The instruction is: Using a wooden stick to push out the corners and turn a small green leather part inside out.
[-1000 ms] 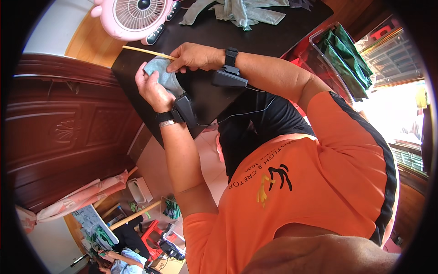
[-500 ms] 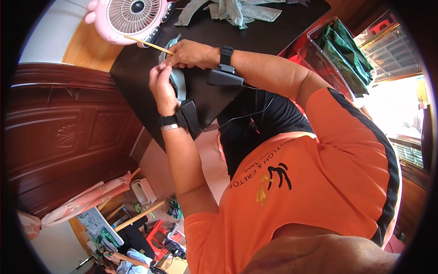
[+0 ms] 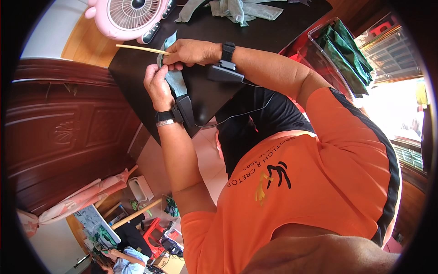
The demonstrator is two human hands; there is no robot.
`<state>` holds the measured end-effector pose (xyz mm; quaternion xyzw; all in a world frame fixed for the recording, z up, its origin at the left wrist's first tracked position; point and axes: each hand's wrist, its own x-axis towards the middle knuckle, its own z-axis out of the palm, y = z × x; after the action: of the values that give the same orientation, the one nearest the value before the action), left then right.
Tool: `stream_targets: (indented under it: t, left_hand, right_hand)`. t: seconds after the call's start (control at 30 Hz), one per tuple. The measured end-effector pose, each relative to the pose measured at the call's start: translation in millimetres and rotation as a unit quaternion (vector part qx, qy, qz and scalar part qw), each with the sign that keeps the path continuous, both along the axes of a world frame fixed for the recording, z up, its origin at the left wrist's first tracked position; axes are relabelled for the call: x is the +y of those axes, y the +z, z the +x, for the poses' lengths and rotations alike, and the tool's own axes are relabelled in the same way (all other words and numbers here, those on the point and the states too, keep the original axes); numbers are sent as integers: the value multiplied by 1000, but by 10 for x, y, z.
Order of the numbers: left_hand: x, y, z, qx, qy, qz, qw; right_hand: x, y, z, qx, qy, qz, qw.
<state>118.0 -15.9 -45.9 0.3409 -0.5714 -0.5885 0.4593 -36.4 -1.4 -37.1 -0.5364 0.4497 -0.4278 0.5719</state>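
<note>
A narrow strip of pale grey-green cloth (image 3: 177,83) lies lengthwise between my hands above the dark table. My left hand (image 3: 157,86) grips the strip near its middle, thumb and fingers closed on its edge. My right hand (image 3: 194,51) is closed around a thin light-wood stick (image 3: 141,48), which sticks out to the left past the cloth. Its fingertips also meet the strip, just beyond my left fingers. Part of the stick is hidden inside the right hand. Both wrists wear black straps with dark box-shaped devices.
A pink fan (image 3: 137,18) stands at the far left of the black table (image 3: 210,91). More pale cloth strips (image 3: 242,11) lie at the back. On the right, a clear bin (image 3: 315,36) holds dark green cloth (image 3: 344,55). A cable hangs between my wrists. Another person works at lower left.
My left hand has shifted slightly left and up. The stick has moved lower and lies flatter, and more of the cloth strip now shows.
</note>
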Motion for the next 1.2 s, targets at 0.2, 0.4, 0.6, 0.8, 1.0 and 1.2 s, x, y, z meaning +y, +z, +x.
stream_targets:
  t: [0.2,0.4,0.6,0.8,1.0,1.2]
  left_hand:
    - [-115,-104,73,-78,60,-36,995]
    - [-129,-113,62,-68,90,-40,993]
    - [-11,-12,-97,19,115,60,991]
    - [-124,-101,37,-5,4,8,1000]
    - [-198,29,161,20,-152,44,987]
    - [-193,25,194,27,-137,94,986]
  right_hand:
    - [5,-74,64,301,-84,-268,911]
    - [24,-54,86,290,-99,-323,895]
    - [33,-46,75,316,-73,-326,888]
    - [-47,-39,23,258,-60,-259,929]
    - [29,65,-77,103,71,-114,986]
    - [35,82,-64,75,73,-75,992]
